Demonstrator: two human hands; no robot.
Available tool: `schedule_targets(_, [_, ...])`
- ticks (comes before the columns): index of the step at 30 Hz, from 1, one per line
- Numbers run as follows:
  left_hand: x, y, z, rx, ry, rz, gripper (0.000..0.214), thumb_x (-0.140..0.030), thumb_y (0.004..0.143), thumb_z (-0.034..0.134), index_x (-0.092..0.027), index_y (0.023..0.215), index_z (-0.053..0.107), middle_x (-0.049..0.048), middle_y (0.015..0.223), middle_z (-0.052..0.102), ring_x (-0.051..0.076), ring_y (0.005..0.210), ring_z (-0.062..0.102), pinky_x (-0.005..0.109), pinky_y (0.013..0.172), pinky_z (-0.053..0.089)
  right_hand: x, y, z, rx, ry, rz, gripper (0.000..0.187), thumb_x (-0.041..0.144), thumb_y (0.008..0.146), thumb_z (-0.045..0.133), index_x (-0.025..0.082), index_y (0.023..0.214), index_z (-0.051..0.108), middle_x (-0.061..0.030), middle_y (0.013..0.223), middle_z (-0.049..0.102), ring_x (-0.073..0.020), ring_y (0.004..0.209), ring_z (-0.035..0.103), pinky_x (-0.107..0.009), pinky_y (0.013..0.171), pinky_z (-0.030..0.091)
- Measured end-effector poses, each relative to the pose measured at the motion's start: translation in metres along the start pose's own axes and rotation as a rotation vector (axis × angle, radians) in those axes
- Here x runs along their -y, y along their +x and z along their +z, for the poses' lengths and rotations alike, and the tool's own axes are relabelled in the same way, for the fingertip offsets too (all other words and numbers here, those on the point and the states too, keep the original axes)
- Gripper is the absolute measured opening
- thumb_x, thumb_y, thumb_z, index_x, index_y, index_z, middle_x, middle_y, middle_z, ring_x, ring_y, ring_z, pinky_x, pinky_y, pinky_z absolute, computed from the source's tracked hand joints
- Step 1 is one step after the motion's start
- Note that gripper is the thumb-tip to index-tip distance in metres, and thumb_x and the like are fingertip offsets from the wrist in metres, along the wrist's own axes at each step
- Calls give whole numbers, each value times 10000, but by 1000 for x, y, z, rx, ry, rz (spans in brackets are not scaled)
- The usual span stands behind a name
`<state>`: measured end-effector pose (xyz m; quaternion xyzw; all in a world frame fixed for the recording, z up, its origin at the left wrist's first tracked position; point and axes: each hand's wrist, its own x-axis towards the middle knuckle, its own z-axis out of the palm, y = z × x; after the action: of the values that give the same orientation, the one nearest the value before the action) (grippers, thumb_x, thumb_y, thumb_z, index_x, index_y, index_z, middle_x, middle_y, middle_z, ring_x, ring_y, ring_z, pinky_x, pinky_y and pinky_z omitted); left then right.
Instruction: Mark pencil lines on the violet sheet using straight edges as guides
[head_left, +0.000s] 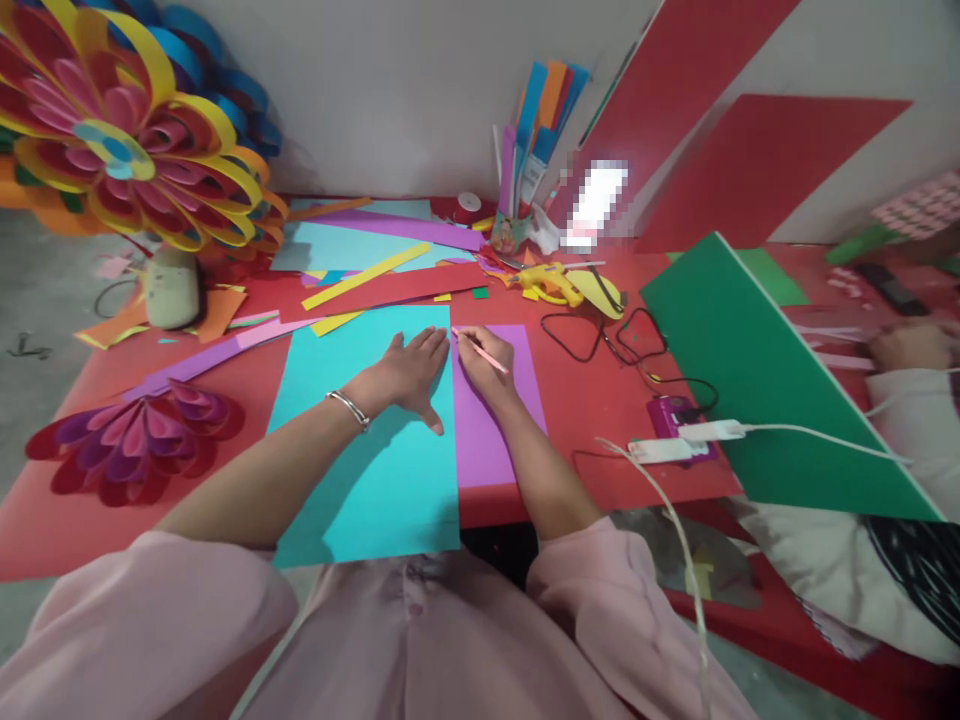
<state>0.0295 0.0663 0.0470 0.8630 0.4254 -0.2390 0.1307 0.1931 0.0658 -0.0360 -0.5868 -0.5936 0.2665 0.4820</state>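
Note:
My left hand (416,375) lies flat on a turquoise paper sheet (367,480), its fingers pointing away from me and the thumb spread toward me. Between the fingers of my right hand (487,365) is a thin pinkish pencil (482,350), its tip close to the sheet's right edge. Partly covered by the turquoise sheet is a purple paper sheet (484,450), on which my right hand rests. The lower end of the turquoise sheet hangs past the table edge.
Paper strips (405,285) and a yellow glue gun (551,283) lie behind the sheets. A paper-loop flower (142,430) sits at left. To the right are a purple power socket (679,425) with cables and a green board (787,400). Another person's hand (911,348) is beyond it.

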Motion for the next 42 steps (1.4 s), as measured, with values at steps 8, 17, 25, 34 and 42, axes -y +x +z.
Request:
schedule_targets(8, [4, 2, 6, -10, -28, 7, 1595, -832, 565, 854, -152, 1731, 4, 188, 1782, -51, 460, 1650, -42, 680, 1296, 111, 3, 0, -1, -13, -7, 15, 299, 476, 933, 588, 257, 947, 792, -22, 881, 808, -206, 807, 734, -305, 769, 554])
schedule_targets(17, [0, 1, 2, 3, -2, 7, 1597, -829, 577, 853, -120, 1727, 2, 197, 1777, -53, 453, 1653, -37, 691, 1291, 134, 7, -2, -3, -15, 24, 12, 256, 421, 909, 608, 239, 903, 787, -14, 826, 787, -196, 771, 715, -297, 750, 539])
schedule_targets(25, [1, 0, 2, -10, -2, 17, 1573, -828, 582, 843, -147, 1731, 12, 197, 1779, -36, 451, 1654, -25, 689, 1288, 142, 4, -3, -1, -11, 17, 33, 279, 453, 909, 607, 241, 913, 789, -20, 838, 793, -206, 783, 720, -316, 770, 549])
schedule_targets(34, [0, 0, 1, -14, -15, 5, 1573, -800, 565, 880, -170, 1734, 37, 182, 1779, -51, 455, 1652, -28, 685, 1293, 137, 1, 0, 2, -38, 27, 13, 284, 458, 912, 614, 245, 927, 801, -38, 861, 808, -226, 821, 752, -326, 781, 562])
schedule_targets(42, [1, 2, 2, 12, 15, 6, 1577, -814, 572, 866, -154, 1731, 24, 180, 1768, -84, 433, 1659, -22, 697, 1285, 158, 5, -3, 0, -15, 56, 16, 282, 438, 895, 607, 228, 922, 793, -39, 847, 799, -215, 795, 732, -317, 764, 550])
